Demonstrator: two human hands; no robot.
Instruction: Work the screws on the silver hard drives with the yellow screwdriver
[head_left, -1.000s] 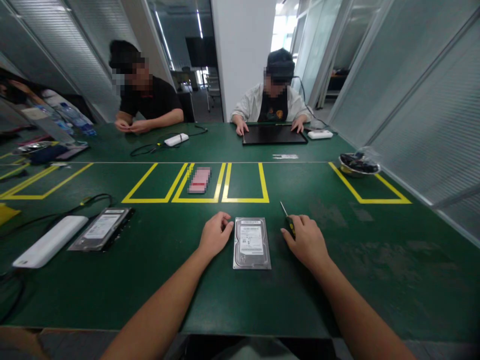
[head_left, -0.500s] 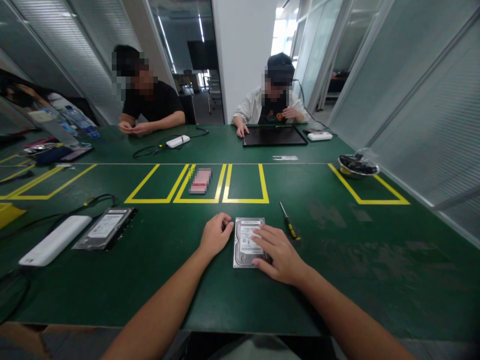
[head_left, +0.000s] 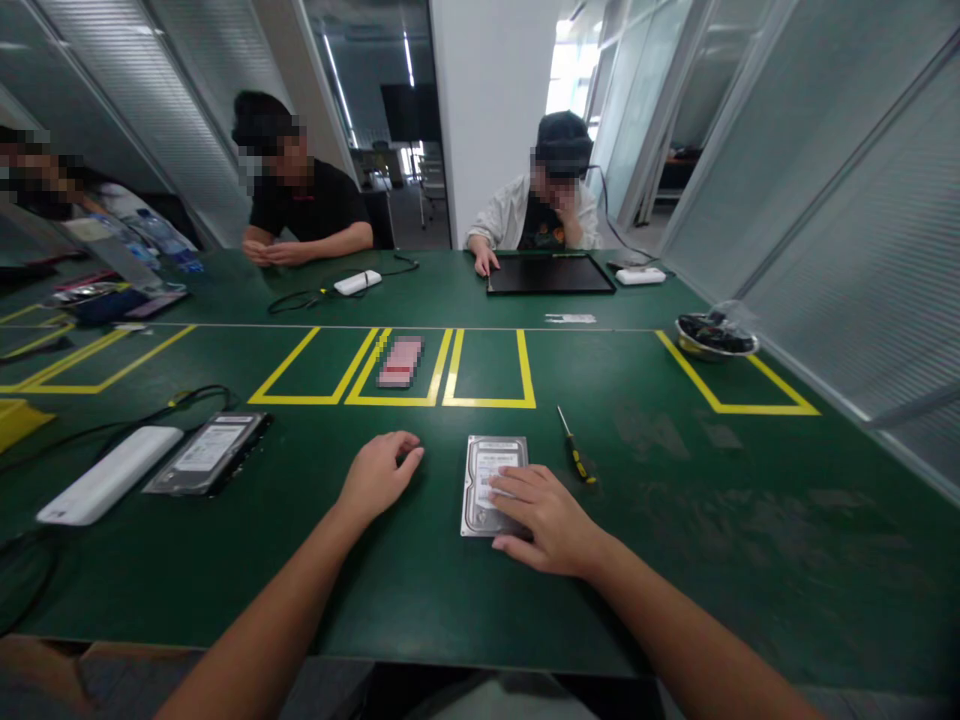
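- While the right hand (head_left: 551,520) lies flat over the near right part of the hard drive (head_left: 489,470), fingers spread and pressing on the label, nothing is gripped; the drive lies flat on the green table (head_left: 750,520), near centre, just short of the yellow taped boxes (head_left: 487,400).
- Left hand (head_left: 379,475): loosely curled, resting on the table to the left of the drive, apart from it, holding nothing.
- Risk, slide: with only a flat palm on top and no hold on the left edge, the drive could skate across the smooth mat if pushed.
- Risk, screwdriver (head_left: 576,458): it lies just right of the drive, tip pointing far; a sweep of the right wrist could roll it away or knock it against the casing.
- Risk, label: finger pressure over the sticker could smudge or lift it.
- Risk, mix-up: a second drive (head_left: 206,455) sits well to the left beside a white box (head_left: 109,488) and a cable (head_left: 150,415); the two units look alike and could be confused.
- Other persons sit at the far edge, well apart; a metal bowl (head_left: 716,335) stands far right.
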